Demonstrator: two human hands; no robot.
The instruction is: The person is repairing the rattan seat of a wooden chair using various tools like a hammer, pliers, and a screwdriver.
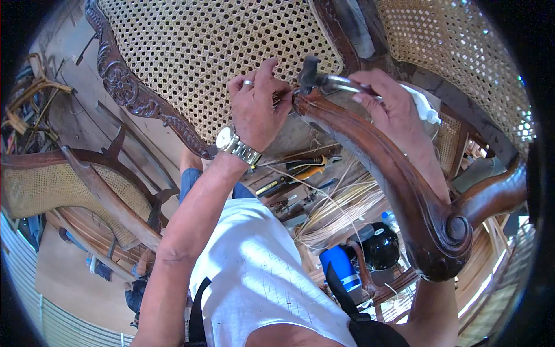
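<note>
My right hand point(388, 98) grips a hammer point(310, 74) by its shiny metal handle. The dark hammer head is over the end of a carved brown wooden chair arm point(376, 141), which curves down to a scroll. Right beside that end is my left hand point(257, 107), with thumb and fingers pinched together against the wood. What they pinch, if anything, is too small to make out. Under the left hand spreads a woven cane panel point(219, 52), set in a carved dark wood frame point(124, 87).
Below the chair arm lie orange-handled pliers point(312, 169), other tools and a bundle of loose cane strands point(341, 208). A blue container point(339, 267) stands near a black helmet-like object point(381, 246). Another cane-backed chair frame point(87, 185) is at left. More cane panel point(462, 46) rises at upper right.
</note>
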